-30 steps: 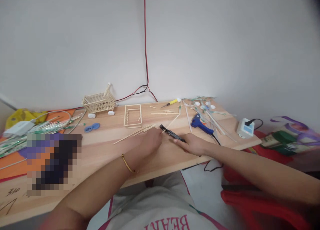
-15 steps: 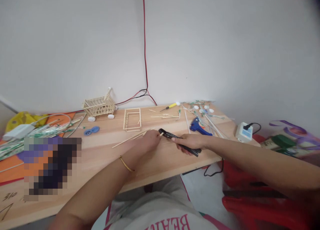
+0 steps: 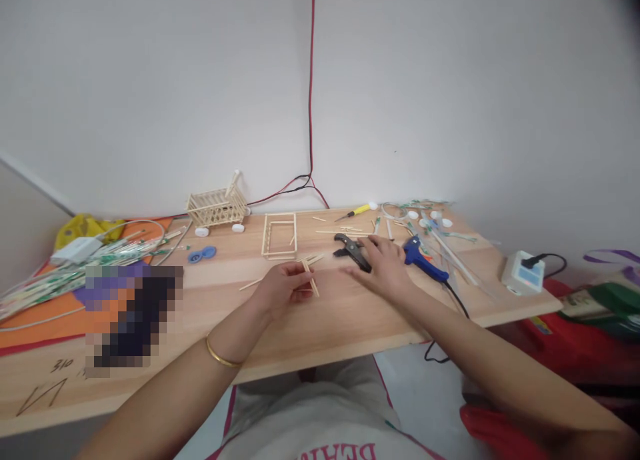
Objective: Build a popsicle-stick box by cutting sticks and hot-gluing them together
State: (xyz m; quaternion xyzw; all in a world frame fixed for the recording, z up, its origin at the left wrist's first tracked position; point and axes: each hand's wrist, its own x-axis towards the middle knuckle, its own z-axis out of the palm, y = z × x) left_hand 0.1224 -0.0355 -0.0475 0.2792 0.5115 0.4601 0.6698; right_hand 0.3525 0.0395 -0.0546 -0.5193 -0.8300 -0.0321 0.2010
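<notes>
My left hand (image 3: 285,285) pinches a couple of short wooden sticks (image 3: 311,281) between thumb and fingers, just above the table. A longer stick (image 3: 250,284) lies behind that hand, partly covered by it. My right hand (image 3: 384,268) is spread, its fingertips over the handles of black hand cutters (image 3: 353,252) that lie on the table. Beyond my left hand rests a small rectangular frame of sticks (image 3: 280,255). Right beside my right hand is a blue glue gun (image 3: 425,261).
A stick-built cart (image 3: 216,210) with white wheels stands at the back left, near blue caps (image 3: 202,254). A yellow-handled tool (image 3: 359,211) lies by the wall. Bundled sticks (image 3: 115,253) cover the left side; a white power box (image 3: 523,273) sits at the right edge.
The cutters, gripped by my right hand before, now lie on the table farther back with my fingers spread. My left hand has drawn away from them, holding short sticks. The view has shifted.
</notes>
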